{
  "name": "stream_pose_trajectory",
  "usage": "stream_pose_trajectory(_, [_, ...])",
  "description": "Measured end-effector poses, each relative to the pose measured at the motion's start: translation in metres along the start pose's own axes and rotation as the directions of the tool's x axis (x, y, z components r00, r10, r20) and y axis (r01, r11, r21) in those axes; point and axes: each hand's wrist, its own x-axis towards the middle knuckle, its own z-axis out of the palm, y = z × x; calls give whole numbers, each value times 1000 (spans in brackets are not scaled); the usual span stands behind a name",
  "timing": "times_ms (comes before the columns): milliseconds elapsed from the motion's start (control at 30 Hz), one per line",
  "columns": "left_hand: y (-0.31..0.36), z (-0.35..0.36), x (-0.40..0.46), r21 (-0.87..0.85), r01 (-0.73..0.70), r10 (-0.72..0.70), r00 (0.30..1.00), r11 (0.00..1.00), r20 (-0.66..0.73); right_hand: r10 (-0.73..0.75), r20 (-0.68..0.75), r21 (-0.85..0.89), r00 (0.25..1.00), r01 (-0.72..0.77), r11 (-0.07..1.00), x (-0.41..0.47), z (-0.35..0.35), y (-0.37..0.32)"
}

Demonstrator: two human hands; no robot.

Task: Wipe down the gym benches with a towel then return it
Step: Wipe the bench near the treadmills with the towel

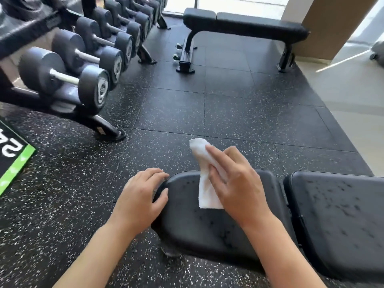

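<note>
1 towel (204,183) lies under right hand (234,183).

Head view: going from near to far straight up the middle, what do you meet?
Near bench seat pad → right hand pressing the white towel → speckled rubber floor → far flat bench → bright window.

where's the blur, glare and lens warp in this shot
Head view: the dumbbell rack at left is motion-smeared, the window behind the far bench is blown out white, wide-angle bending curves the edges; the towel and both hands stay fairly sharp.
</note>
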Motion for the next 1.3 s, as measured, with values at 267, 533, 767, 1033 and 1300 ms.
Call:
stream_pose_trajectory(267, [-17, -7, -6, -12, -22, 22, 1000, 1000, -14, 64, 184, -140, 981, -39, 989, 8, 57, -10])
stream_pose_trajectory(533, [-25, -16, 1, -58, 7, -10, 999, 998, -39, -120, 238, -92, 964, 145, 985, -52, 77, -57])
stream_pose_trajectory(767, [-22, -5, 5, -79, -36, 35, 999, 996, -4, -214, 189, -174, 958, 247, 953, -80, 55, -21])
stream_pose_trajectory(1033, [-55, -22, 0, -78, 20, -19, 1000, 997, 10, 80, 103, -311, 991, -44, 949, 19, 96, -14])
stream_pose_trajectory(1300, [-58, -12, 12, -195, -25, 24, 1000, 980, -3, -197, 164, -128, 967, 219, 967, -87, 77, -59])
